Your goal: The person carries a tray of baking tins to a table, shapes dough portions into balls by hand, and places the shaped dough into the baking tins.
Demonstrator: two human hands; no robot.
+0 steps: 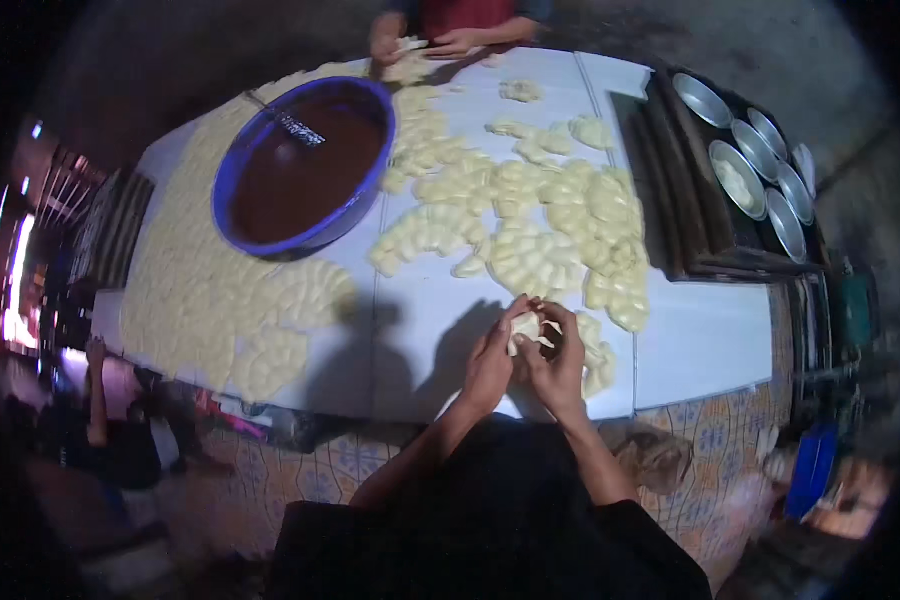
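Near the table's front edge, my left hand (487, 366) and my right hand (562, 368) come together around a small piece of pale dough (523, 329). The fingers of both are curled over it. Something dark brown shows between the dough and my right fingers; whether it is filling or shadow I cannot tell. Just beyond my hands lie many pale dough pieces (535, 262), packed side by side. To the far left of them stands a purple basin (222, 190) of brown paste (295, 185), with a perforated metal utensil (298, 128) resting in it.
Dough pieces (185, 270) cover the left of the white table (705, 340). Dark stacked trays (670, 190) stand at the right, with several round metal pans (703, 100) on top. Across the table a co-worker's hands (457, 42) handle dough. Another person (120, 430) is at the lower left.
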